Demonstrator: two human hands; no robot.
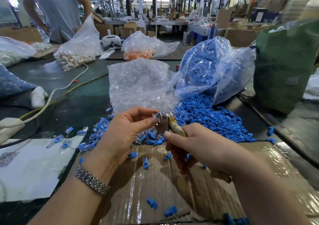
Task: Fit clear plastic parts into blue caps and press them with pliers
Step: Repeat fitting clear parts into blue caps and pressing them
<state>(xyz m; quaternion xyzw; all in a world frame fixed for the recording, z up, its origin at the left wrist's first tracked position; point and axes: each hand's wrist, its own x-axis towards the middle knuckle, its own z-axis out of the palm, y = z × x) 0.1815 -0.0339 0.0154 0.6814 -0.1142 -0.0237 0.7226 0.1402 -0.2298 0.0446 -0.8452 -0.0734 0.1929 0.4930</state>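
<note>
Landmark: the cardboard sheet [172, 181] on the counter [82, 93]. Just above its far edge, the left hand [124, 130] pinched a blue cap [158, 115] w/ a clear plastic part between thumb & forefinger, held up to the nose of the pliers [164, 123]. Jaws were around the cap; how tightly, can't tell. Right hand [195, 149], also over the cardboard's far edge, had fingers curled round the pliers' yellowish handles. A metal watch band [91, 181] was on the left wrist.

Beyond the cardboard, to the right: a heap of loose blue caps [215, 117] spilling from a clear bag [207, 69]. Straight beyond: a bag of clear parts [138, 83]. Left of the cardboard's far corner: finished pieces [93, 138], blue w/ clear, scattered on the counter & on a white sheet [31, 169]. A few stray caps lay on the cardboard itself. Far right of it stood a green sack [284, 66]. Well beyond, far left, a person [57, 9] stood at more bags.
</note>
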